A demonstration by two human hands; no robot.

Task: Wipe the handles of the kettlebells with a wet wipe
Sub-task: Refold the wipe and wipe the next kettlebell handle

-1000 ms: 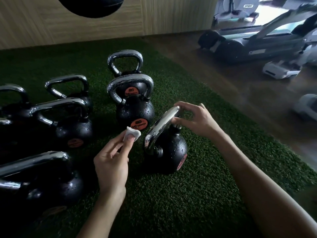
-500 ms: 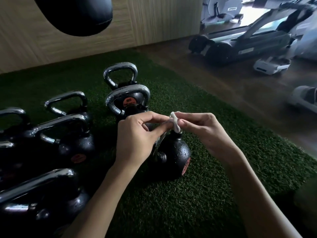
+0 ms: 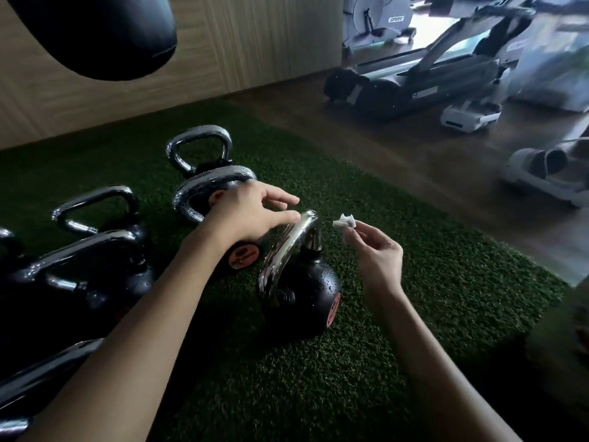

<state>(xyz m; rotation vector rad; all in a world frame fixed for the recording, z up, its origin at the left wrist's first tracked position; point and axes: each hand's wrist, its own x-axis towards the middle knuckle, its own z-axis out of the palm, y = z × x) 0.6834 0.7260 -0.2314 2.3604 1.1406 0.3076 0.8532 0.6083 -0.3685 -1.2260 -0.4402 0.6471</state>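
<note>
The wet wipe (image 3: 344,222) is pinched in the right hand (image 3: 377,253), just right of the handle (image 3: 287,247) of the nearest kettlebell (image 3: 302,301), whose bar runs near-left to far-right; the left hand (image 3: 251,215), fingers loosely spread, is held at its far end, seemingly touching

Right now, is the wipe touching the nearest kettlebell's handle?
No, the right hand pinches the wipe clear of the handle, beside it.

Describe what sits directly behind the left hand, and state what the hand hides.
Behind the left hand stands a kettlebell: its wet chrome handle and an orange label show. The hand covers most of its black body.
</note>
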